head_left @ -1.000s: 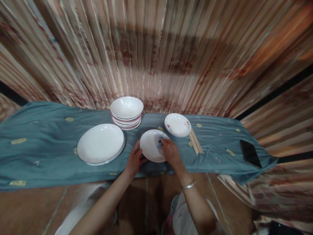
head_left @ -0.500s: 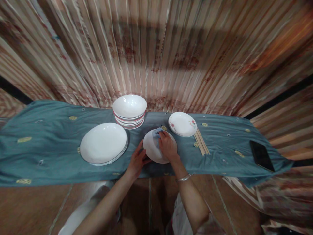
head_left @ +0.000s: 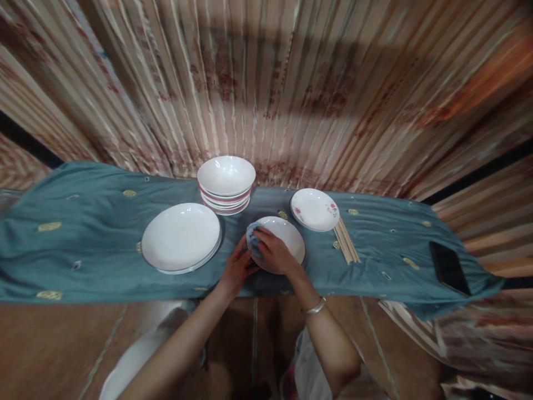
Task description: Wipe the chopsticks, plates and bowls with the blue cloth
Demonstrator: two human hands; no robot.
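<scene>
our right hand (head_left: 272, 250), fingers curled, holds a blue cloth (head_left: 251, 235) that has just moved from the far edge of the white plate (head_left: 293, 239) to its left edge, so our rubbing seems to follow the rim. our left hand (head_left: 235, 271), loosely curled, grips that plate's left side at the desk's (head_left: 383, 236) front, between large plates (head_left: 181, 236) and flowered plates (head_left: 314, 208).

Wide gap between chopsticks (head_left: 347, 241) and phone (head_left: 450, 268); large plates (head_left: 181, 236), bowl stack (head_left: 226, 184) obstruct left of held dish (head_left: 290, 234).
</scene>
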